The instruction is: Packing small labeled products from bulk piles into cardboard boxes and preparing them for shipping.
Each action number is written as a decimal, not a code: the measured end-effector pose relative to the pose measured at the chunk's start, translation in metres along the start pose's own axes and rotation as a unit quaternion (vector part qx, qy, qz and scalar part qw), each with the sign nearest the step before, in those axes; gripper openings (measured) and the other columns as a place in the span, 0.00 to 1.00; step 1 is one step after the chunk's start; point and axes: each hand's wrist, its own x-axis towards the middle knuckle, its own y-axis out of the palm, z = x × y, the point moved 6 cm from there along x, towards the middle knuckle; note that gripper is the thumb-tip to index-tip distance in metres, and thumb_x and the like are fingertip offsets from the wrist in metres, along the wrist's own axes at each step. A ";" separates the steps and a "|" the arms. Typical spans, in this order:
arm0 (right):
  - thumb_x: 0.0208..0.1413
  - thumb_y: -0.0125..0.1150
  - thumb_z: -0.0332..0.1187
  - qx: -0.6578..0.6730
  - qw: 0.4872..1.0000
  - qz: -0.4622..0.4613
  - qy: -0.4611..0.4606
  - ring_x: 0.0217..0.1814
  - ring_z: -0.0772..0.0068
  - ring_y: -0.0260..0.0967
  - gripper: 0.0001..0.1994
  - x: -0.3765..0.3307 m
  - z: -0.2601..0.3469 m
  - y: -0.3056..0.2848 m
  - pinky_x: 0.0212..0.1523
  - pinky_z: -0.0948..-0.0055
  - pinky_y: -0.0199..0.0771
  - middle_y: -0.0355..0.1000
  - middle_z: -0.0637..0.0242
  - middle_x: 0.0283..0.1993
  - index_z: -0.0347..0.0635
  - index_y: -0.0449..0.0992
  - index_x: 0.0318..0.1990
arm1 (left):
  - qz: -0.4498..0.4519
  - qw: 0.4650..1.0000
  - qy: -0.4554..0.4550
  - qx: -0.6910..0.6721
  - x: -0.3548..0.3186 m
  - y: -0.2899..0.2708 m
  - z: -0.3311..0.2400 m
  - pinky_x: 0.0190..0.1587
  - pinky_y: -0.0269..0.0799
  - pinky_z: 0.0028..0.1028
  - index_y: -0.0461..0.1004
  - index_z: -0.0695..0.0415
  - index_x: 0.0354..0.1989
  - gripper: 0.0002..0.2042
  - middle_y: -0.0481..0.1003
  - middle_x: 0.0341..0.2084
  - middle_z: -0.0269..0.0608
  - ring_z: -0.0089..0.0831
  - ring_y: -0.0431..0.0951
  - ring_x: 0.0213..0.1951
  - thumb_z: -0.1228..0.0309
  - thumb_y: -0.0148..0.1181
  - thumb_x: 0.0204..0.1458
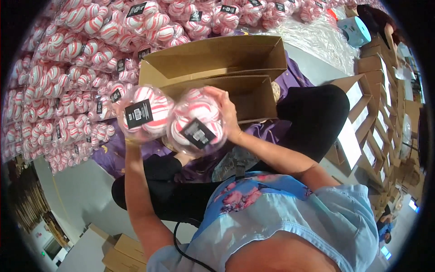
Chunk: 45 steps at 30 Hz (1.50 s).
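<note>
- Upper left to top: bag pile (68,90), behind the boxes.
- Upper centre: rear box (213,53) behind front box (251,95), both over a cloth (297,75).
- Centre: two held bags (199,120), side by side.
- Right: carton row (374,106).

Packing workshop: rows of cartons (371,65), heaped bagged striped balls (72,45)

Holding clear bag of striped balls (159,111) with left hand (126,131), mostly hidden behind it; gripping second bag (194,112) at its right side with right hand (228,111). Facing two open cardboard boxes (204,56), with piled bags (68,95) at left.
</note>
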 end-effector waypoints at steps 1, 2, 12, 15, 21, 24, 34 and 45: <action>0.66 0.25 0.46 -0.017 0.998 0.017 0.052 0.51 0.60 0.66 0.28 -0.003 -0.011 0.001 0.56 0.70 0.61 0.68 0.51 0.48 0.32 0.70 0.48 | -0.064 0.996 -0.055 -0.026 -0.005 0.003 0.008 0.35 0.77 0.31 0.71 0.60 0.42 0.28 0.75 0.29 0.40 0.33 0.78 0.29 0.44 0.40 0.56; 0.64 0.28 0.51 0.053 0.980 -0.012 0.191 0.49 0.57 0.67 0.31 -0.004 -0.050 0.000 0.54 0.69 0.62 0.70 0.49 0.45 0.31 0.71 0.45 | -0.063 0.989 0.016 0.133 -0.008 -0.007 0.006 0.32 0.76 0.32 0.72 0.62 0.40 0.29 0.76 0.28 0.41 0.32 0.77 0.28 0.43 0.40 0.56; 0.52 0.50 0.54 -0.399 0.897 0.192 -0.010 0.47 0.39 0.67 0.29 0.011 -0.141 -0.025 0.50 0.57 0.66 0.69 0.38 0.44 0.39 0.66 0.52 | -0.177 0.854 -0.188 0.451 0.016 -0.055 0.061 0.36 0.66 0.27 0.77 0.59 0.31 0.33 0.77 0.30 0.42 0.29 0.74 0.34 0.39 0.38 0.54; 0.48 0.54 0.61 -0.358 0.850 0.328 0.202 0.58 0.44 0.62 0.37 0.014 -0.060 0.015 0.59 0.59 0.61 0.65 0.42 0.53 0.45 0.62 0.59 | 0.041 0.609 -0.241 0.755 0.002 -0.043 0.009 0.25 0.65 0.26 0.78 0.56 0.22 0.28 0.75 0.19 0.35 0.22 0.71 0.24 0.43 0.46 0.54; 0.60 0.43 0.50 -0.166 0.977 0.131 -0.020 0.34 0.73 0.66 0.23 0.214 0.090 0.025 0.38 0.70 0.66 0.74 0.63 0.36 0.36 0.75 0.39 | -0.045 0.908 0.033 0.416 0.074 0.073 -0.094 0.33 0.69 0.20 0.57 0.58 0.61 0.31 0.64 0.55 0.44 0.21 0.71 0.40 0.56 0.57 0.52; 0.59 0.40 0.56 -0.069 0.991 -0.040 -0.110 0.35 0.71 0.65 0.29 0.344 0.065 0.023 0.39 0.71 0.64 0.72 0.63 0.34 0.35 0.74 0.39 | -0.091 0.895 0.025 0.436 0.146 0.080 -0.077 0.48 0.67 0.24 0.47 0.60 0.64 0.37 0.64 0.54 0.44 0.30 0.68 0.51 0.63 0.61 0.51; 0.62 0.33 0.50 -0.200 0.962 -0.085 -0.169 0.41 0.50 0.68 0.28 0.451 -0.005 0.057 0.46 0.60 0.64 0.70 0.46 0.43 0.34 0.63 0.56 | -0.065 0.829 0.219 0.510 0.244 0.087 -0.022 0.53 0.63 0.29 0.47 0.67 0.60 0.45 0.64 0.51 0.49 0.33 0.67 0.49 0.68 0.72 0.37; 0.63 0.32 0.52 -0.425 0.813 0.123 -0.378 0.61 0.63 0.59 0.31 0.397 0.073 0.073 0.60 0.68 0.57 0.58 0.58 0.62 0.38 0.51 0.65 | -0.068 0.783 0.284 0.549 0.225 0.085 -0.048 0.46 0.68 0.25 0.62 0.63 0.50 0.24 0.67 0.46 0.41 0.28 0.70 0.41 0.71 0.65 0.46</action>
